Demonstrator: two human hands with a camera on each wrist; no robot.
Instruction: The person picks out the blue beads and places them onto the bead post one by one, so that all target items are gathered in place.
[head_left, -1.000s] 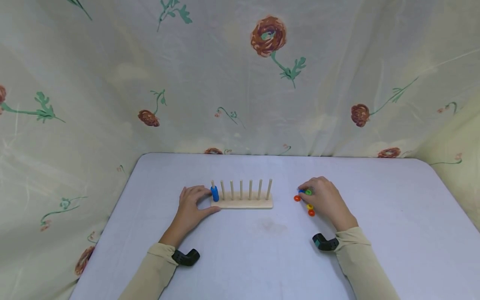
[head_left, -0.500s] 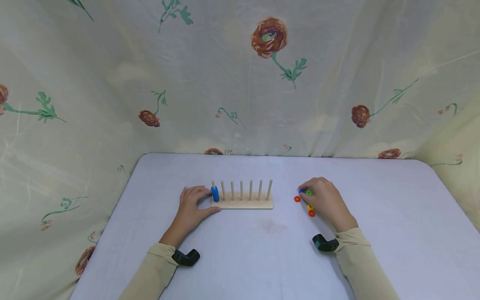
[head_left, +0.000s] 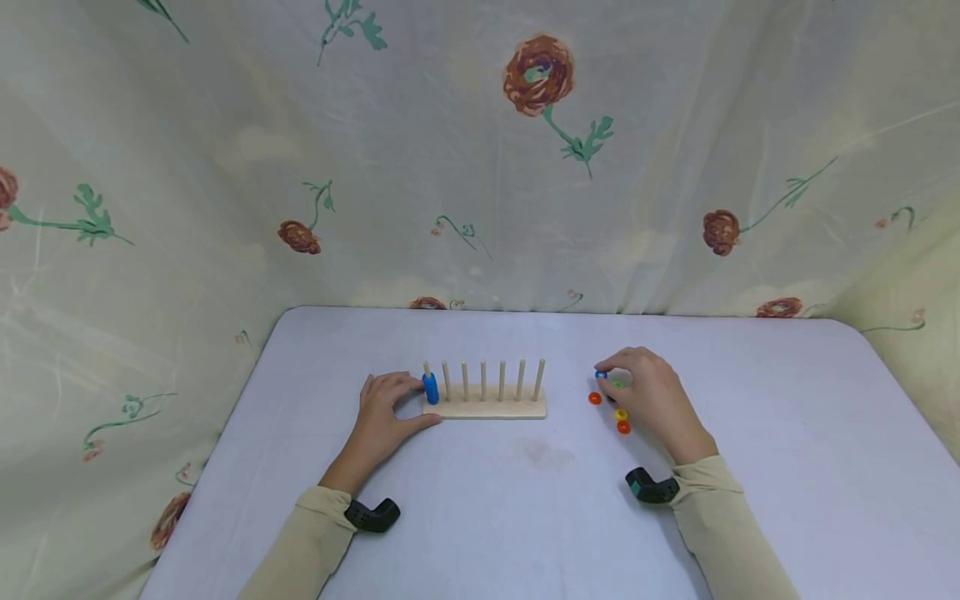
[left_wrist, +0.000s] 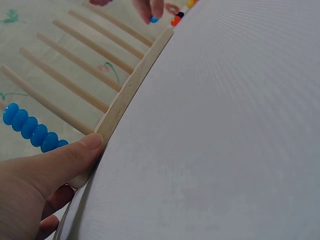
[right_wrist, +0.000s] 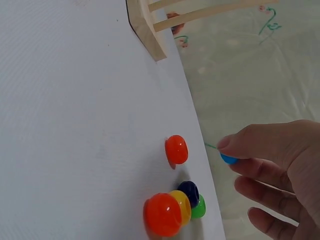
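My left hand (head_left: 386,408) grips the left end of a wooden peg rack (head_left: 487,408), its thumb (left_wrist: 90,142) on the base's front edge and its fingers around the end. The rack's leftmost peg carries a stack of blue rings (left_wrist: 31,129); the other pegs are bare. To the right of the rack, my right hand (head_left: 648,396) pinches a blue ring (right_wrist: 229,158) between thumb and index finger, raised above the table. Below that hand lie two orange rings (right_wrist: 177,149), a yellow ring (head_left: 621,414), a dark blue ring (right_wrist: 189,193) and a green ring (right_wrist: 199,207).
A white cloth covers the table (head_left: 480,517). Behind it hangs a pale curtain (head_left: 420,150) with a flower print. Each wrist wears a black camera (head_left: 372,515), and both forearms are in beige sleeves (head_left: 723,517).
My right hand has lifted slightly away from the rings on the table, with the blue ring pinched in it. My left hand and the peg rack stay put.
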